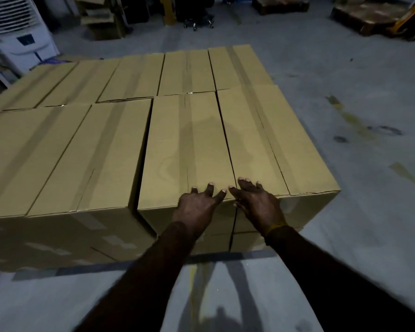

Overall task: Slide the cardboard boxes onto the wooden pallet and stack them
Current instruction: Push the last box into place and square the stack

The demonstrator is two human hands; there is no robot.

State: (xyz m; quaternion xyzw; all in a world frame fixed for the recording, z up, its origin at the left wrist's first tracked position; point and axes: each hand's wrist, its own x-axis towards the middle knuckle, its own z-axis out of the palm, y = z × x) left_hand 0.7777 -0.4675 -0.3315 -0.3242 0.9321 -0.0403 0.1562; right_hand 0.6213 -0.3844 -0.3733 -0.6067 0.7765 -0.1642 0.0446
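The cardboard boxes (134, 144) sit packed side by side, so there is almost no room between them, just one thin dark gap (143, 159) too tight for a hand. Both hands, the left hand (197, 204) and the right hand (256, 202), lie on the near top edge. The bare floor (359, 144) to the right is wide open, and far off stand a white cooler (17, 32) and a chair (198, 20).

Grey concrete floor (345, 97) under a block of cardboard boxes (120, 144).

The taped boxes sit packed side by side in rows; yellow paint smears mark the floor to their right.
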